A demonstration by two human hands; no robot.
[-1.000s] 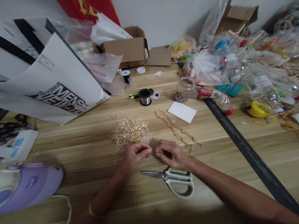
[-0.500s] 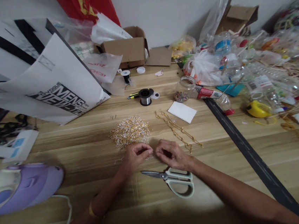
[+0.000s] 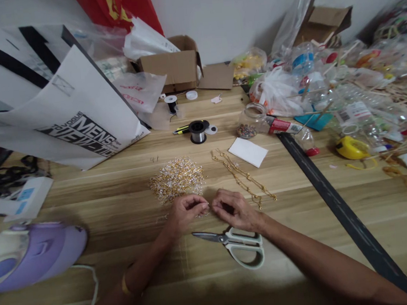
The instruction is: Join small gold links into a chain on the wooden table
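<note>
My left hand (image 3: 186,214) and my right hand (image 3: 234,210) meet fingertip to fingertip on the wooden table (image 3: 123,217), both pinched on a small gold piece too tiny to make out. Just beyond them lies a heap of small gold and clear charms (image 3: 176,178). To its right stretch gold chains (image 3: 242,176). White-handled scissors (image 3: 236,246) lie right under my right hand, blades pointing left.
A purple and white appliance (image 3: 26,253) with a cord sits front left. A big paper bag (image 3: 50,100) lies at the back left, a cardboard box (image 3: 177,66) behind. Wire spool (image 3: 197,131), bead jar (image 3: 251,120), white card (image 3: 248,152), and plastic clutter fill the right.
</note>
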